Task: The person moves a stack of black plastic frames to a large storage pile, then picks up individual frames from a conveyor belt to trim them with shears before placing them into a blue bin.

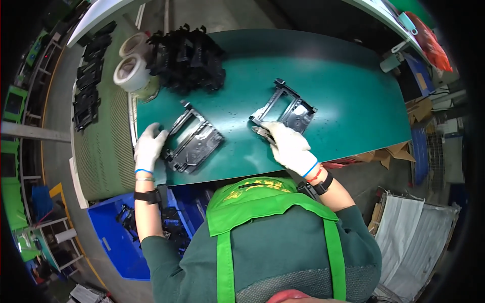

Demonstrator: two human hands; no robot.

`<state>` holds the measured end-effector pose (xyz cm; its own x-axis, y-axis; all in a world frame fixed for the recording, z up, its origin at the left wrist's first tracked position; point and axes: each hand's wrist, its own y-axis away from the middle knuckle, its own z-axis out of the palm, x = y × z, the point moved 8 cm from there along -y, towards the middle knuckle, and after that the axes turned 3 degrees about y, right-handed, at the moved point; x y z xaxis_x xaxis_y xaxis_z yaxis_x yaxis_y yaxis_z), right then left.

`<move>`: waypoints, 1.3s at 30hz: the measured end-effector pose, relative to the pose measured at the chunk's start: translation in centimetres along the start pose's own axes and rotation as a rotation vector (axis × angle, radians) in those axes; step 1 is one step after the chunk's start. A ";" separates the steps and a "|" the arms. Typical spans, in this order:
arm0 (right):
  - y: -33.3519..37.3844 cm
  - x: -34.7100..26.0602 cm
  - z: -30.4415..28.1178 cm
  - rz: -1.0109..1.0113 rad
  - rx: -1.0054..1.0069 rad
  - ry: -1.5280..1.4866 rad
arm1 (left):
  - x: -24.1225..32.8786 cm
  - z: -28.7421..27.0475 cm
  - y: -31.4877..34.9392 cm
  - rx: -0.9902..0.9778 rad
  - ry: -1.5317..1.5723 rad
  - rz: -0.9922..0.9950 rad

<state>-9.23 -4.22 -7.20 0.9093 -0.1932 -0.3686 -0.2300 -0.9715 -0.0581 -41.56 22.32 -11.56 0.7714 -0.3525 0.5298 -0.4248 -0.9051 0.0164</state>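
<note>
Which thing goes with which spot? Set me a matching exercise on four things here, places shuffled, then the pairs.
1. left hand
2. right hand
3. tape rolls
4. blue bin

a. below the table's near edge, left of the person
b. on the right-side black frame
c. far left, beside the pile of black parts
d. on the left-side black frame

Pairs: 1-d, 2-b, 3-c, 4-a
</note>
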 end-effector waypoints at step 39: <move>2.1 10.1 -10.4 0.228 0.249 -0.153 | 31.1 15.7 2.2 -0.454 0.709 0.218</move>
<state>3.09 -9.66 -1.39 0.7670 -0.3593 -0.5316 -0.5149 -0.8390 -0.1758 -11.07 5.63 -8.34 0.2376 -0.1393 0.9613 -0.7931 -0.5992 0.1092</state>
